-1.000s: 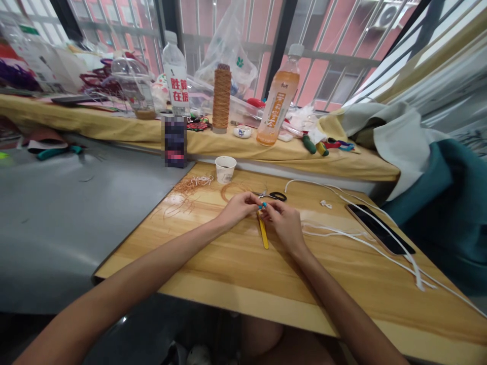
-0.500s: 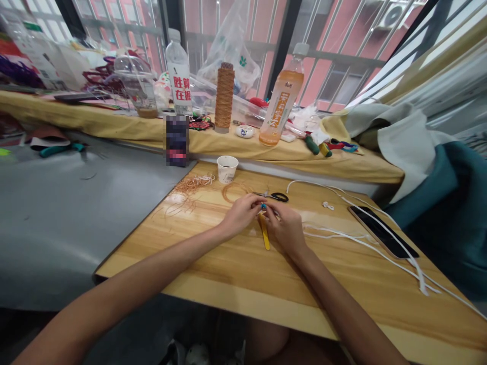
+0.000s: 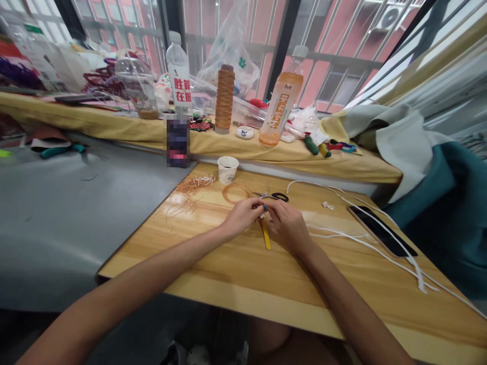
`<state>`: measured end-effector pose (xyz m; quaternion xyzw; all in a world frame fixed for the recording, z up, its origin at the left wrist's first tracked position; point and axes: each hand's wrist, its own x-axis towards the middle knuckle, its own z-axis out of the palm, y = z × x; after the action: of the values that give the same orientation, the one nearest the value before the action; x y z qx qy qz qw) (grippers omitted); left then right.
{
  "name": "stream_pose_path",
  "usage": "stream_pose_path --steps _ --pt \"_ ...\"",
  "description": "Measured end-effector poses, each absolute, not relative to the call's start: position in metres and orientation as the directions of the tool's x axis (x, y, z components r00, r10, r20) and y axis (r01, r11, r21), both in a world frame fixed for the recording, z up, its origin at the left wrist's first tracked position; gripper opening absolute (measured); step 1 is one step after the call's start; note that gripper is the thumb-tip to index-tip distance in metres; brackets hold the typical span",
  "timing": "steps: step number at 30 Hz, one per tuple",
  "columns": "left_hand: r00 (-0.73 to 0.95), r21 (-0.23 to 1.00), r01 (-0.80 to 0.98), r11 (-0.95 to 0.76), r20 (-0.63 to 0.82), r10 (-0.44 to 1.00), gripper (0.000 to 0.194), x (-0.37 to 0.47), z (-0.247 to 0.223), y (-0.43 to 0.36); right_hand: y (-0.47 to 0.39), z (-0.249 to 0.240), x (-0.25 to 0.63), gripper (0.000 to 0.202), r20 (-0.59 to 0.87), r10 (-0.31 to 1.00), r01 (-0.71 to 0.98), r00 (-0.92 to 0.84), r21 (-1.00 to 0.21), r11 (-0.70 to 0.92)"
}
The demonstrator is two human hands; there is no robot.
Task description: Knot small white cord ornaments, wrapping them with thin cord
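My left hand (image 3: 244, 213) and my right hand (image 3: 288, 224) meet over the middle of the wooden table. Between their fingertips is a tiny blue piece (image 3: 265, 207), mostly covered, too small to name. Both hands are closed in a pinch on it. A bit of white shows just below the fingers. Under the hands lies a flat yellow stick (image 3: 266, 235), its upper end hidden. Scissors with black handles (image 3: 279, 197) rest just behind my right hand. A coil of thin brown cord (image 3: 231, 193) lies behind my left hand.
A paper cup (image 3: 228, 171) stands at the table's back edge, beside loose brown thread ends (image 3: 190, 188). White cords (image 3: 342, 234) run across the right side, over a phone (image 3: 380, 230). On the cloth-covered ledge stand a thread spool (image 3: 224, 101) and an orange drink bottle (image 3: 283, 101).
The fingers have shifted slightly around the blue piece, and less of it shows now. My right hand has turned a little, its fingers more drawn together.
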<state>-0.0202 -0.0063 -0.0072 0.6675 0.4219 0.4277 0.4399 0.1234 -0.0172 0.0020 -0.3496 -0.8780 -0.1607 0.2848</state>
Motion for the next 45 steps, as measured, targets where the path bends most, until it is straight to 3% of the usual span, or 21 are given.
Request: stream_pose_path --steps 6,11,13,16,20,23,27,31,35,39,45 --pt "0.123 0.893 0.323 -0.313 0.288 0.95 0.016 -0.018 0.002 -0.017 -0.019 0.003 0.121 0.02 0.684 0.564 0.824 -0.462 0.097 0.558" --pt "0.188 0.944 0.129 -0.304 0.278 0.942 0.016 -0.02 -0.003 -0.012 -0.017 0.0 0.124 0.016 0.666 0.597 0.821 -0.447 0.041 0.569" --pt "0.245 0.965 0.033 -0.261 0.245 0.938 0.017 -0.021 -0.007 -0.009 -0.017 0.0 0.126 0.016 0.669 0.613 0.801 -0.421 -0.042 0.597" --pt "0.301 0.971 -0.006 -0.239 0.23 0.926 0.018 -0.025 -0.008 -0.006 -0.017 0.002 0.125 0.016 0.65 0.684 0.744 -0.331 -0.266 0.613" --pt "0.307 0.907 0.156 -0.391 0.332 0.892 0.018 -0.029 -0.002 -0.005 -0.018 0.005 0.124 0.015 0.546 0.801 0.614 -0.245 -0.552 0.565" --pt "0.312 0.81 0.291 -0.509 0.423 0.851 0.017 -0.031 0.004 -0.006 -0.019 0.008 0.123 0.014 0.496 0.839 0.531 -0.224 -0.66 0.532" --pt "0.316 0.759 0.338 -0.557 0.466 0.827 0.012 -0.031 0.007 -0.008 -0.02 0.01 0.124 0.014 0.481 0.842 0.508 -0.242 -0.677 0.533" --pt "0.256 0.814 0.304 -0.495 0.431 0.865 0.007 -0.032 0.004 -0.007 -0.019 0.011 0.124 0.013 0.468 0.848 0.5 -0.25 -0.687 0.527" --pt "0.246 0.916 0.105 -0.387 0.353 0.903 0.01 -0.035 0.0 0.0 -0.018 0.01 0.125 0.014 0.436 0.872 0.441 -0.224 -0.752 0.489" --pt "0.275 0.973 -0.181 -0.141 0.188 0.943 0.026 -0.035 0.0 0.005 -0.016 0.01 0.127 0.013 0.456 0.866 0.433 -0.205 -0.751 0.498" --pt "0.383 0.976 -0.218 0.022 0.065 0.922 0.032 -0.032 -0.001 0.004 -0.014 0.01 0.128 0.013 0.472 0.846 0.455 -0.247 -0.715 0.531"
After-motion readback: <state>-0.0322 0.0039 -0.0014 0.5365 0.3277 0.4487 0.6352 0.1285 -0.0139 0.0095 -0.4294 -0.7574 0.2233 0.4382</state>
